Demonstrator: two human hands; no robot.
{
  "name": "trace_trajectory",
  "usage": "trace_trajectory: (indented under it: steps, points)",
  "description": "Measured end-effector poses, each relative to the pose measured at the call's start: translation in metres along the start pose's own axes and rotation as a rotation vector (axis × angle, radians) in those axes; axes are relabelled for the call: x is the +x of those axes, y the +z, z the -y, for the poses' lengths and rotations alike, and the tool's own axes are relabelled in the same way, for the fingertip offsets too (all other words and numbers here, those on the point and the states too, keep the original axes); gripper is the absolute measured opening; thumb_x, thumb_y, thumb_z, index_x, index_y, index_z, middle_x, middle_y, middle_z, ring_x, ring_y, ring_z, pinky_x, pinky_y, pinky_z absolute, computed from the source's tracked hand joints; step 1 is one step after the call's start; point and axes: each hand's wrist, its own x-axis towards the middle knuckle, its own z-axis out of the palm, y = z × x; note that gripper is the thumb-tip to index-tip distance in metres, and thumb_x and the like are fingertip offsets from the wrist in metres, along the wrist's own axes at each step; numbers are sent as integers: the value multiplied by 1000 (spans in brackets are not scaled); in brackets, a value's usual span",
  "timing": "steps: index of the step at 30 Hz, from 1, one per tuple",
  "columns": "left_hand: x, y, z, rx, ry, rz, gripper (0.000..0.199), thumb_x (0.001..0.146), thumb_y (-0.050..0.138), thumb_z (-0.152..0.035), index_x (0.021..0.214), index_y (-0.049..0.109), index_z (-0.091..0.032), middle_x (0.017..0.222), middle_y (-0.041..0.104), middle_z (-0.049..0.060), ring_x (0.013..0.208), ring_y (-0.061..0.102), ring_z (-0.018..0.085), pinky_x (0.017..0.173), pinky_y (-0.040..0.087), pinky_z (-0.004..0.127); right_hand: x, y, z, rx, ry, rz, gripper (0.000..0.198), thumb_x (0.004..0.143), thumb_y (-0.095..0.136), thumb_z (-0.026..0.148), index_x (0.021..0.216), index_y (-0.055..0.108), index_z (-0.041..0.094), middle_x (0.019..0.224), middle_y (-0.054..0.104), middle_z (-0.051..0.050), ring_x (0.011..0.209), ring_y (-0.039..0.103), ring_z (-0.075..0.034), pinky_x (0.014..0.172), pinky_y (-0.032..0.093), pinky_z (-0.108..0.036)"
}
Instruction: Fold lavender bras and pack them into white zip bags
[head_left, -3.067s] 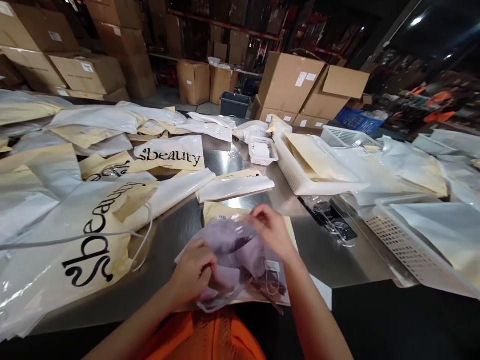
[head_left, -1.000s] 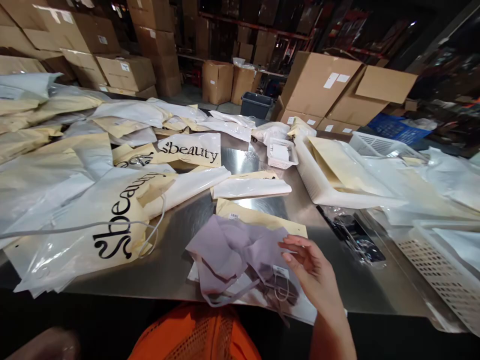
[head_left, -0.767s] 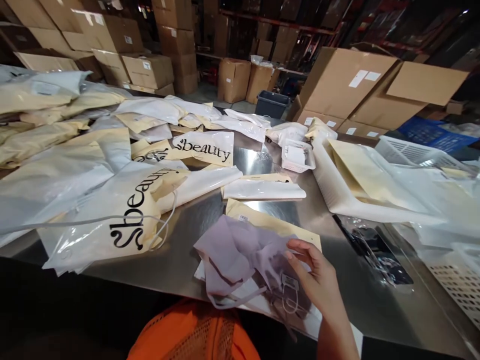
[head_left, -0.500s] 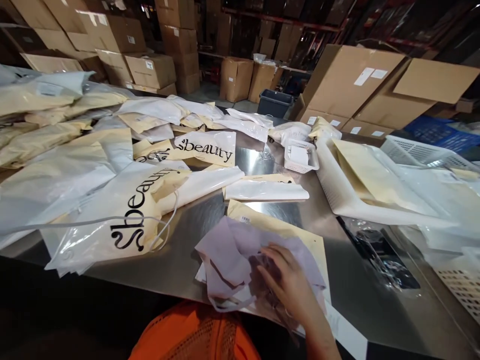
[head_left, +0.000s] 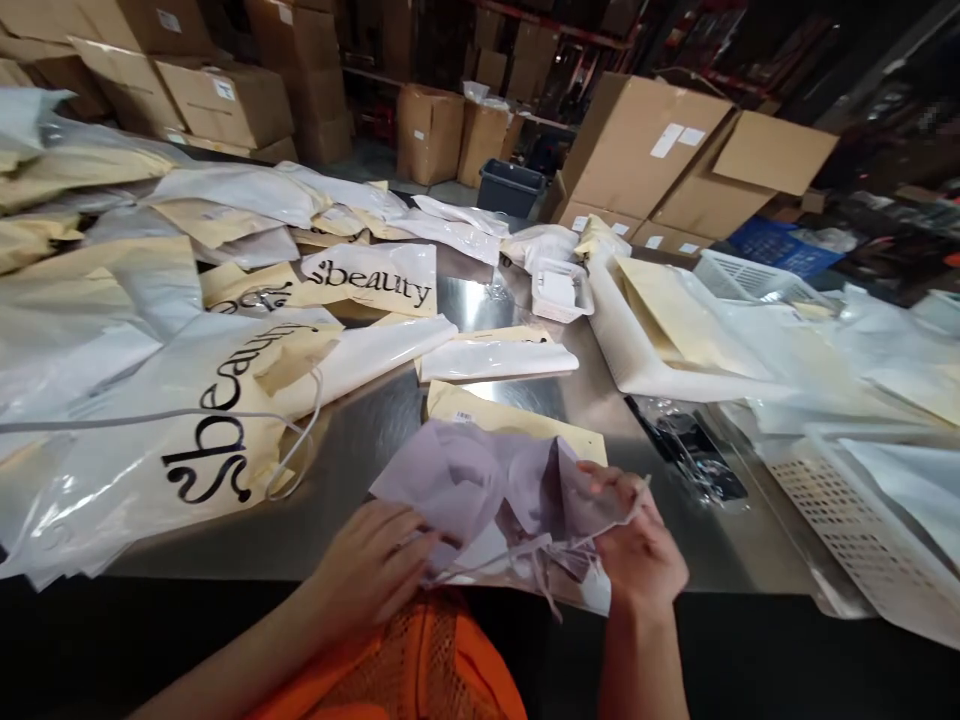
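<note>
A lavender bra (head_left: 450, 475) lies spread at the table's near edge, both cups facing up and its thin straps trailing below. Under it is a cream plastic bag (head_left: 517, 420) with a small barcode label. My right hand (head_left: 641, 545) is closed on the bra's right wing, lifting it a little off the bag. At the lower edge of the left cup, my left hand (head_left: 375, 560) has its fingers curled on the fabric; the thumb is hidden.
Several bags printed "beauty" (head_left: 232, 420) cover the table's left side, with a grey cord (head_left: 150, 418) across them. A small white basket (head_left: 559, 292), a large white tray (head_left: 611, 345) and black packaged items (head_left: 697, 455) are to the right. Cardboard boxes (head_left: 637, 140) stand behind.
My left hand has come into view onto the bra. My right hand has moved from the bra's middle to its right wing and raised it. The cups are now spread flat; the view shifted right.
</note>
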Motion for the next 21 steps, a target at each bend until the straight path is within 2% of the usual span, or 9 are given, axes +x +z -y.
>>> trace_trajectory:
  steps: [2, 5, 7, 9, 11, 13, 16, 18, 21]
  points:
    - [42, 21, -16, -8, 146, 218, 44, 91, 53, -23, 135, 56, -21, 129, 64, 11, 114, 59, 27, 94, 48, 41, 1, -10, 11, 169, -18, -107, 17, 74, 60, 41, 70, 51, 27, 80, 57, -2, 107, 59, -30, 100, 42, -51]
    - [79, 36, -30, -36, 72, 478, 58, 86, 55, -19, 143, 46, -11, 121, 65, 16, 109, 58, 32, 87, 49, 45, 3, -23, 30, 278, -76, -232, 17, 71, 59, 38, 67, 47, 27, 77, 53, -1, 103, 60, -29, 100, 42, -54]
    - [86, 36, -27, -56, -15, 568, 48, 83, 54, -13, 131, 58, -12, 105, 68, 14, 100, 59, 32, 84, 50, 45, 4, -31, 41, 321, -149, -278, 13, 72, 58, 33, 66, 48, 28, 76, 53, 0, 103, 60, -27, 102, 41, -55]
    - [84, 29, -18, -118, -67, 571, 27, 86, 52, -16, 105, 71, -16, 91, 68, 10, 93, 60, 30, 82, 49, 43, 6, -36, 50, 358, -217, -300, 10, 72, 58, 28, 66, 49, 29, 76, 53, 1, 104, 60, -25, 105, 40, -53]
    - [79, 15, -6, -234, -149, 483, 28, 93, 47, -26, 85, 72, -20, 81, 67, 7, 86, 61, 26, 79, 48, 38, 9, -38, 59, 363, -268, -308, 10, 72, 57, 27, 67, 50, 30, 77, 54, 0, 105, 60, -24, 107, 41, -51]
    - [75, -3, 5, -370, -344, 290, 38, 97, 43, -40, 82, 72, -22, 80, 68, 6, 82, 61, 23, 77, 47, 34, 13, -36, 67, 305, -291, -302, 9, 72, 58, 29, 68, 51, 31, 82, 56, -1, 109, 59, -25, 106, 42, -50]
    - [75, -32, 17, -524, -846, -85, 44, 96, 42, -55, 98, 72, -22, 91, 72, 4, 86, 63, 22, 74, 48, 29, 21, -23, 78, 150, -250, -268, 15, 73, 60, 35, 68, 47, 30, 91, 58, -3, 116, 55, -27, 100, 45, -48]
    - [79, -48, 22, -579, -1131, -322, 49, 96, 39, -58, 97, 70, -20, 88, 71, 3, 81, 61, 20, 68, 47, 26, 26, -9, 82, 144, -217, -243, 20, 73, 61, 36, 68, 43, 29, 89, 56, -3, 113, 56, -26, 92, 48, -44]
    - [87, -59, 30, -789, -1216, -593, 49, 95, 40, -59, 83, 62, -17, 79, 65, 0, 71, 56, 14, 61, 44, 22, 31, 17, 76, 255, -189, -174, 19, 75, 63, 32, 69, 46, 28, 81, 53, -2, 104, 59, -23, 86, 49, -38]
